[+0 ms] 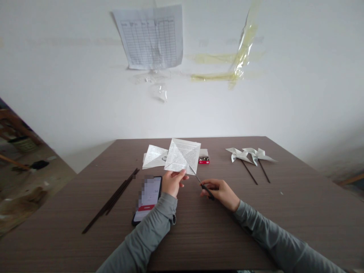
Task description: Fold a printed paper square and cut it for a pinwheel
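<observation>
While the left hand (172, 182) pinches the lower edge of a creased square of printed paper (182, 155) and holds it up off the table (199, 227), the right hand (218, 190) is closed around the handles of a pair of scissors (202, 183), whose blades point toward eleven o'clock and meet the paper's lower right corner. By my reading the step in hand is cutting inward along a diagonal fold. The square shows crossed creases from corner to corner, and the blades sit at the start of one of them. The next move seems to call for a short, steady snip that stops short of the centre, with the paper kept taut.

At nine o'clock from the left hand lies a phone (148, 199), and farther toward nine a bundle of thin dark sticks (112, 200). Behind the held square, at twelve o'clock, another folded sheet (153, 156) and a small red box (204, 159) rest on the table. At two o'clock, well apart from the hands, two finished paper pinwheels (250, 155) lie on their sticks
</observation>
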